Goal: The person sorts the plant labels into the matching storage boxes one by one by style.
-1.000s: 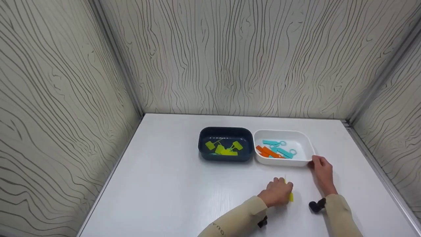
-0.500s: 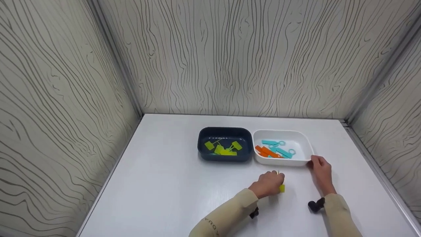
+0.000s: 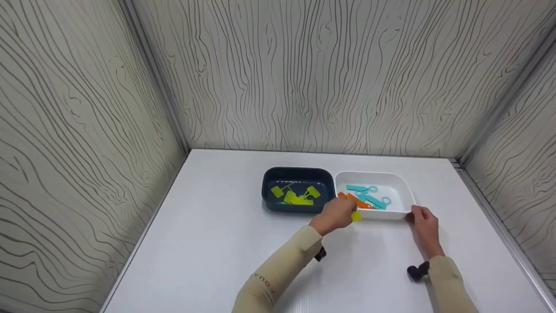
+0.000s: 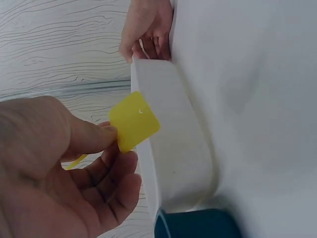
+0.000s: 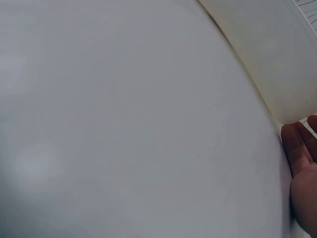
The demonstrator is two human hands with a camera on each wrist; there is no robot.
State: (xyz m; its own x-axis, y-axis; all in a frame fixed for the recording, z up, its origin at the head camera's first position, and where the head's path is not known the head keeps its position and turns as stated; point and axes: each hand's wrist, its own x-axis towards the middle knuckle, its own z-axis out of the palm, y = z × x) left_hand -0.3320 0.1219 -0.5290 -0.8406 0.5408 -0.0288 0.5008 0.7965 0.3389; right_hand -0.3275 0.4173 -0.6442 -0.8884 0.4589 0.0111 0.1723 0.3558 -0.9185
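My left hand (image 3: 333, 214) pinches a yellow tag (image 4: 133, 121), a square plate with a thin strip, between thumb and fingers. In the head view it is over the front left part of the white box (image 3: 391, 214), and the tag's plate sticks out at the box's front wall. My right hand (image 3: 425, 226) holds the front right corner of that box, thumb by the rim and fingers against the outer wall. Inside the white box lie turquoise tags (image 3: 357, 188) and orange tags (image 3: 359, 202), partly hidden by my left hand.
Touching the white box on its left is a dark blue box (image 3: 278, 207) with several yellow-green tags (image 3: 312, 191) in it. Both stand on a white table (image 3: 208, 243). Wood-patterned panels (image 3: 299, 87) rise behind and at both sides.
My left hand has moved forward and to the left, carrying the yellow tag from the table in front up to the white box. My right hand has stayed at the box's corner.
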